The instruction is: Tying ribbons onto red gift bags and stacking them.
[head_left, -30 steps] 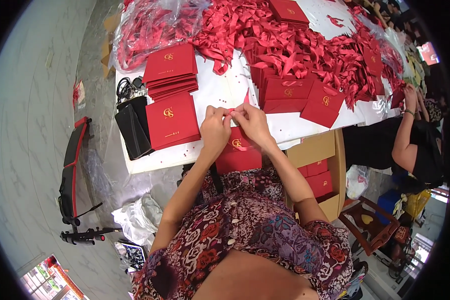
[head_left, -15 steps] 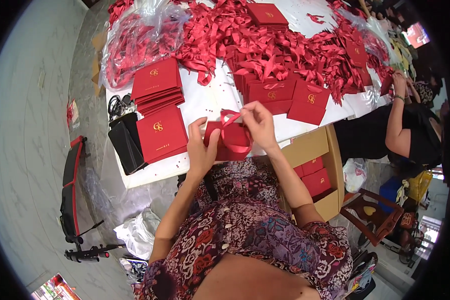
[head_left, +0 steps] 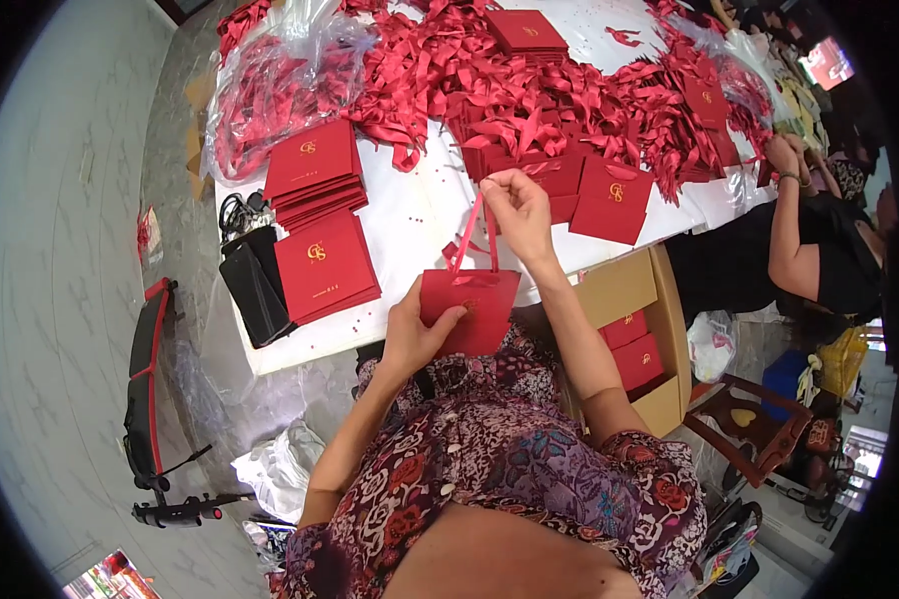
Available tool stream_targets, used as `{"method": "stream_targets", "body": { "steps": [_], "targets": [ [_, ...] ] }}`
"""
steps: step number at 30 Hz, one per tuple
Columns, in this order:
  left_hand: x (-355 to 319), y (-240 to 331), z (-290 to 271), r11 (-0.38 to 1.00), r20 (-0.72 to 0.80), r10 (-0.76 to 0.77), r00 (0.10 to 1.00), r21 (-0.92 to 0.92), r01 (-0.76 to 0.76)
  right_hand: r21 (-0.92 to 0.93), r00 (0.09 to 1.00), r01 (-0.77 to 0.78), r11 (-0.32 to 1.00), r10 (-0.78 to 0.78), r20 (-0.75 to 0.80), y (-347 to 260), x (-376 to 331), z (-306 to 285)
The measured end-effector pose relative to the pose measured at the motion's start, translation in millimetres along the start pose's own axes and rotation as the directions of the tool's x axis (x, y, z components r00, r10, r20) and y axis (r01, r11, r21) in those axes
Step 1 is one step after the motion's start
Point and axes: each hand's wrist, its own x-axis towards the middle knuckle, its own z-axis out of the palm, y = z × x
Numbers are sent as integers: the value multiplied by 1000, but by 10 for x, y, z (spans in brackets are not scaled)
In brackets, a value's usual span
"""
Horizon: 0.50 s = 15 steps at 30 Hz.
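Over the table's near edge I hold a small red paper gift bag [head_left: 481,324]. My left hand [head_left: 417,329] grips its left side, thumb across the front. Pinched in my right hand [head_left: 519,215] is the bag's red ribbon handle [head_left: 492,243], pulled taut above the opening. To the left lie two stacks of flat red bags, a nearer one [head_left: 328,268] and a farther one [head_left: 315,165]. Beyond my right hand, more red bags with ribbons [head_left: 611,198] rest on the white table [head_left: 410,255].
A large heap of red ribbons [head_left: 459,80] covers the far table beside a clear plastic bag [head_left: 300,90]. A black phone-like case [head_left: 253,298] sits at the left edge. Below right, an open cardboard box [head_left: 669,394] contains red bags. A co-worker's arm [head_left: 787,230] is farther right.
The bag has turned upright and come lower, closer to me. My right hand has drawn the ribbon from a loose loop into a taut handle above the bag.
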Motion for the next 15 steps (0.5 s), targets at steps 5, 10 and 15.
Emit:
{"method": "stream_targets", "body": {
  "steps": [5,10,15],
  "targets": [
    [22,-119,-2,980,-109,-61,992,-197,39,27,978,-172,985,167,125,-123,-21,-73],
    [503,126,5,874,-303,-73,950,-479,-86,74,992,-79,994,85,-89,-149,-222,-340],
    [1036,191,355,874,-307,45,951,-449,-187,-8,950,-1,1000,-1,-311,30,-430,-688]
  ]
}}
